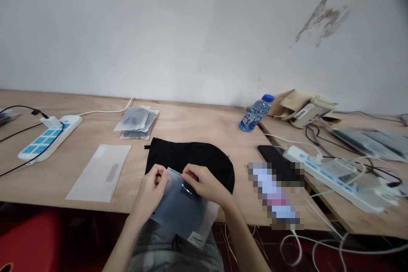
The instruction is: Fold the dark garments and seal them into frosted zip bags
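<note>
A frosted plastic zip bag (180, 208) with something dark inside hangs between my hands, over the table's front edge and my lap. My left hand (154, 187) pinches its top edge at the left corner. Further along the same edge, my right hand (202, 182) grips it with thumb and fingers. A white label shows at the bag's lower right corner. Behind it, a black cloth item (191, 153) with a rounded right end lies flat on the table, partly covered by my hands and the bag.
Flat frosted bags (100, 172) lie to the left, and a small stack of filled bags (137, 121) sits behind them. Power strips (47, 138) stand at both sides. A blue-capped bottle (256, 112), a black phone-like slab (276, 159), a paper cup (314, 110) and loose cables are on the right.
</note>
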The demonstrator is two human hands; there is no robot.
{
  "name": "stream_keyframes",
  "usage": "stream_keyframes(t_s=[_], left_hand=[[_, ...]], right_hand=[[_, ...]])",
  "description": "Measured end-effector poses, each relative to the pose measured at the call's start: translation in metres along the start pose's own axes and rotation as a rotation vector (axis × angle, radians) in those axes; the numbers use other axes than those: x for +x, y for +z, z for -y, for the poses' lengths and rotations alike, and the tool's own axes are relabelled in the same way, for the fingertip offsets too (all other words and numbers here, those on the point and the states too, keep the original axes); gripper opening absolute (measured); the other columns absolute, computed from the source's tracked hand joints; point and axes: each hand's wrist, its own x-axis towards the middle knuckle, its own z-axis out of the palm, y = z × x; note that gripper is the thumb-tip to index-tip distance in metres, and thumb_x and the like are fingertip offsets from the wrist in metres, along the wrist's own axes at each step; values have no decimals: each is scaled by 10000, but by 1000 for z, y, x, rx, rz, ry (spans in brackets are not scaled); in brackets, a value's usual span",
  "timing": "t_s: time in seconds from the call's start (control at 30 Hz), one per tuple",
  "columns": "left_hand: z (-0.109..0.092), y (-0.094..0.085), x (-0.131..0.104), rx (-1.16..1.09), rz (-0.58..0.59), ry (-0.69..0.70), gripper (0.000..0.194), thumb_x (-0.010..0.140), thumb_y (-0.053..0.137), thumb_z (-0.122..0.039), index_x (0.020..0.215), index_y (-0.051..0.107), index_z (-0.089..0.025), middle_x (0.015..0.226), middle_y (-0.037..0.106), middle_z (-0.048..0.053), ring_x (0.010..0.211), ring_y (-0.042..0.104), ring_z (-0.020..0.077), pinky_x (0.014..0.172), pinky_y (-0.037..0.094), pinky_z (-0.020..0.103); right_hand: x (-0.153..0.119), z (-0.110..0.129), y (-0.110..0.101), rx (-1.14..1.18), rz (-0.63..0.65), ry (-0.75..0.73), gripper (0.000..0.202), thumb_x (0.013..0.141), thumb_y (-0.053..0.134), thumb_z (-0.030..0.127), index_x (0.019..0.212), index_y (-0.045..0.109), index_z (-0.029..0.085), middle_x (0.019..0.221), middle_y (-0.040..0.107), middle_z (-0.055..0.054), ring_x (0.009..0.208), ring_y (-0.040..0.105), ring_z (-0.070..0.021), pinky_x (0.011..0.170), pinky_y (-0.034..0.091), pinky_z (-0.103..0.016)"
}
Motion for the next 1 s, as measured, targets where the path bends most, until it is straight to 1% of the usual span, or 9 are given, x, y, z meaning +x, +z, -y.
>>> stream_keyframes(t_s=[0.13, 0.23, 0.37, 0.47, 0.57, 0.67, 0.77, 0.87, 1.0], left_hand=[[-15, -1, -1, 13, -11, 39, 290, 931, 420, -461, 917, 570, -213, 698, 532, -27, 591, 502, 126, 539, 367, 222], [-20, 0, 4, 12, -12, 60, 322, 923, 439, -499, 920, 587, -212, 648, 500, -39, 582, 491, 126, 545, 361, 224], [-12, 8, 15, 9, -137, 88, 366, 913, 450, -528, 820, 579, -198, 563, 419, -55, 519, 416, 114, 515, 315, 227], [-4, 14, 21, 0, -165, 100, 371, 914, 448, -529, 801, 568, -196, 553, 412, -58, 506, 393, 110, 504, 297, 228], [1, 16, 25, 4, -182, 114, 380, 912, 445, -536, 804, 574, -195, 577, 458, -47, 528, 435, 118, 515, 317, 230], [7, 10, 29, 0, -243, 91, 395, 900, 454, -553, 834, 598, -192, 627, 535, -22, 585, 510, 141, 547, 369, 237], [13, 0, 31, -18, -302, 58, 403, 886, 478, -559, 900, 626, -185, 701, 611, 11, 661, 574, 169, 586, 419, 250], [17, -11, 31, -47, -348, 46, 416, 874, 498, -562, 924, 636, -173, 746, 646, 37, 704, 605, 187, 606, 454, 261], [10, -20, 29, -76, -360, 60, 418, 861, 523, -566, 905, 641, -167, 784, 658, 44, 743, 619, 187, 647, 472, 259]], right_hand=[[7, 7, -8, -52, -26, -32, 174, 940, 483, 256, 793, 555, 198, 707, 586, 5, 644, 516, -128, 587, 365, -236], [13, 14, -16, -94, -42, -67, 181, 941, 481, 251, 784, 555, 200, 723, 597, 0, 650, 523, -131, 588, 356, -239], [21, 17, -19, -159, -77, -88, 182, 943, 485, 243, 789, 571, 197, 760, 623, -13, 663, 541, -133, 598, 353, -243], [24, 14, -18, -196, -95, -86, 201, 949, 474, 238, 780, 574, 194, 777, 637, -21, 677, 556, -136, 615, 363, -246], [23, 9, -19, -212, -94, -73, 205, 946, 478, 236, 773, 580, 194, 782, 646, -23, 680, 560, -138, 616, 368, -248], [18, 2, -26, -221, -83, -48, 192, 933, 493, 233, 775, 594, 193, 780, 649, -22, 671, 556, -138, 604, 365, -249], [8, -7, -37, -226, -84, -15, 195, 926, 496, 235, 763, 595, 196, 755, 638, -11, 668, 554, -139, 597, 365, -250], [-5, -16, -48, -221, -93, 8, 210, 929, 483, 249, 752, 587, 201, 725, 621, -2, 656, 546, -141, 599, 380, -255], [-18, -17, -57, -200, -121, 47, 218, 938, 469, 289, 778, 594, 209, 699, 616, -1, 633, 543, -146, 581, 394, -263]])
